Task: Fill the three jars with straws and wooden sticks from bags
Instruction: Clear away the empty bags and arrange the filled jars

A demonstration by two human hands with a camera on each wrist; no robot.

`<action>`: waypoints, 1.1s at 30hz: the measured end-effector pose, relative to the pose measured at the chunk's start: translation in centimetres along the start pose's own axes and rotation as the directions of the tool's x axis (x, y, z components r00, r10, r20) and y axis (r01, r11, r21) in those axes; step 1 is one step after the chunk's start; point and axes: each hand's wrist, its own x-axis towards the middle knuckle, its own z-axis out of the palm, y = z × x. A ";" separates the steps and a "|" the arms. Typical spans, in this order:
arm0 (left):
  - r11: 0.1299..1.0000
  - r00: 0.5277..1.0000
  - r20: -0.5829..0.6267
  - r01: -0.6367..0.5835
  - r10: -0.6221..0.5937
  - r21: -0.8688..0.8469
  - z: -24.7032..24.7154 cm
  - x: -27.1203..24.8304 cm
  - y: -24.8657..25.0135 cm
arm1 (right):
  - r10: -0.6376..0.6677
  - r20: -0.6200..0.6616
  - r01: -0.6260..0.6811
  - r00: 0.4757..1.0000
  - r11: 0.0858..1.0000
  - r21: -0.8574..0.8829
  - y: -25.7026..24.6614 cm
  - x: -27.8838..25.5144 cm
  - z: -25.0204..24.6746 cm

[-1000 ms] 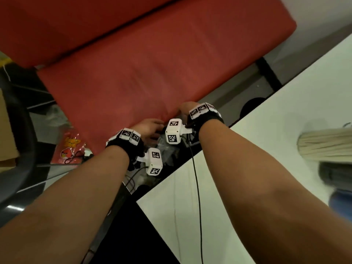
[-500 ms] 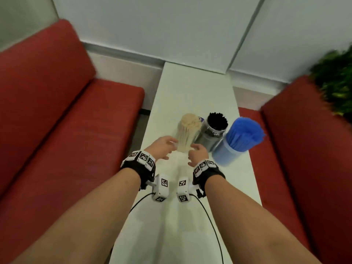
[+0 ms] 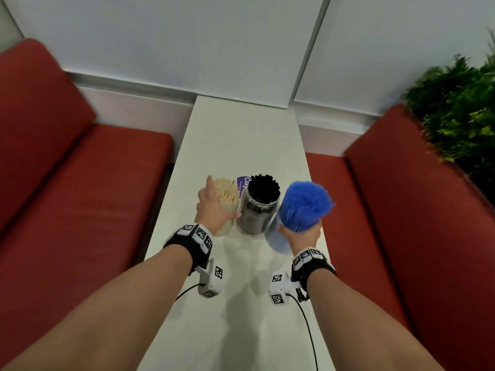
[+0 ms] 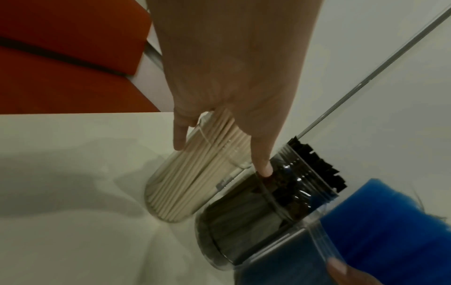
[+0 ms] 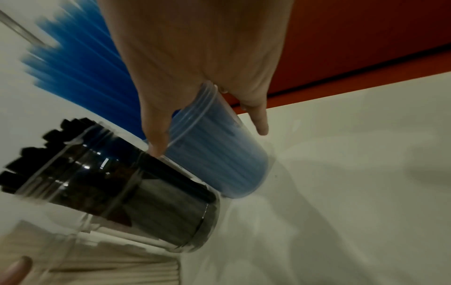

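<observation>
Three jars side by side on the white table (image 3: pixel 227 145): jar of wooden sticks (image 3: pixel 227 199) leftmost, jar of black straws (image 3: pixel 258 210) in the middle, jar of blue straws (image 3: pixel 300 210) rightmost. Left hand (image 3: pixel 213 207) cupped round the stick jar, forefinger straight. Right hand (image 3: pixel 302 236) grasping the blue jar. Red benches (image 3: pixel 80 199) either side.

Looks like a booth in a cafe or fast-food kind of place. There's a long narrow white table (image 3: pixel 241 135) running up to a plain pale panelled wall (image 3: pixel 187 44), with red padded bench seats on both sides of the table: one on the left (image 3: pixel 80 199), one on the right (image 3: pixel 401 210). Behind the right bench there's leafy green planting (image 3: pixel 460 108) (can't tell if real or fake). Jars of straws and wooden sticks (image 3: pixel 258 207) in the middle of the table fit that too.
</observation>
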 end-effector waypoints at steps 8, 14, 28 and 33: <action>0.983 0.997 -0.078 -0.033 0.020 -0.180 -0.5 6.8 -0.3 | -0.196 0.215 0.201 0.957 0.980 -0.004 -1.1 8.8 1.7; 0.971 0.999 -0.015 -0.037 0.034 -0.236 -1.2 12.1 1.2 | -0.179 0.372 0.211 0.911 0.976 -0.049 -3.7 15.1 4.2; 0.976 0.999 -0.014 -0.041 0.039 -0.215 -1.1 14.6 2.3 | -0.079 0.472 0.131 0.878 0.988 -0.078 -5.0 18.3 6.1; 0.871 0.892 0.093 0.404 -0.443 0.278 -2.2 9.8 1.0 | 0.149 0.428 -0.006 0.891 0.948 -0.319 -1.3 14.6 3.8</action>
